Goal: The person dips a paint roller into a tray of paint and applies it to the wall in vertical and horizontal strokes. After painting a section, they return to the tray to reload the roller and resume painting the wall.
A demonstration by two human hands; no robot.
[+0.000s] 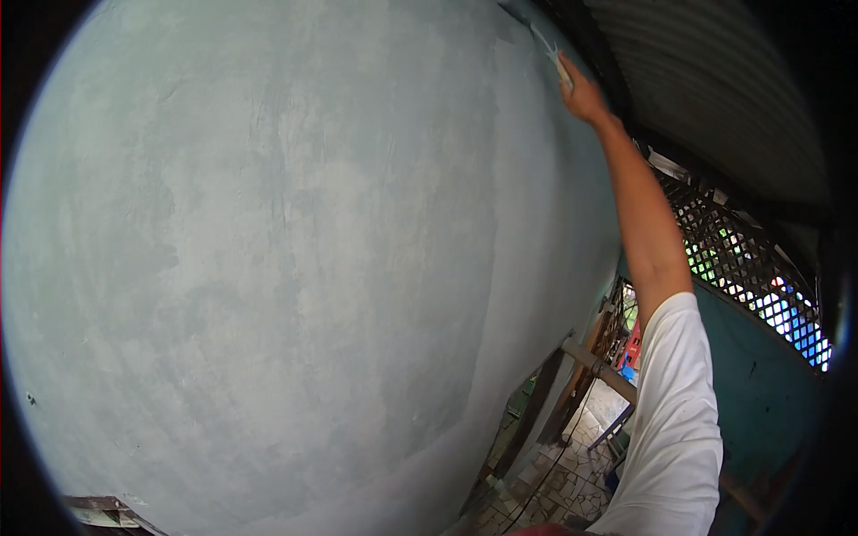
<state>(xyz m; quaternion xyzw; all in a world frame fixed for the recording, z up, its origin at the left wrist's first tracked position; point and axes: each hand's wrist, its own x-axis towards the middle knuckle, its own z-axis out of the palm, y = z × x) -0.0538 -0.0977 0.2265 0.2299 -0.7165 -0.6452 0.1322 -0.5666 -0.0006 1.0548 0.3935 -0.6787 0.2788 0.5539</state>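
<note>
My right hand (585, 96) is raised high at the upper right, closed around the pale handle of a paint roller (563, 70). From the handle a thin bent frame runs up to a dark roller head near the top edge of the view, beside the top of the wall (357, 223). The wall carries patchy pale grey-green paint, with darker, wet-looking areas near the roller. My right arm is stretched out in a white sleeve (675, 402). My left hand is out of view.
A corrugated roof (715, 80) slopes overhead at the right. Below it are a wooden lattice (751, 259) and a teal wall (760, 384). Wooden posts and a horizontal pole (599, 366) stand beyond the wall's edge, above a broken-tile floor (559, 482).
</note>
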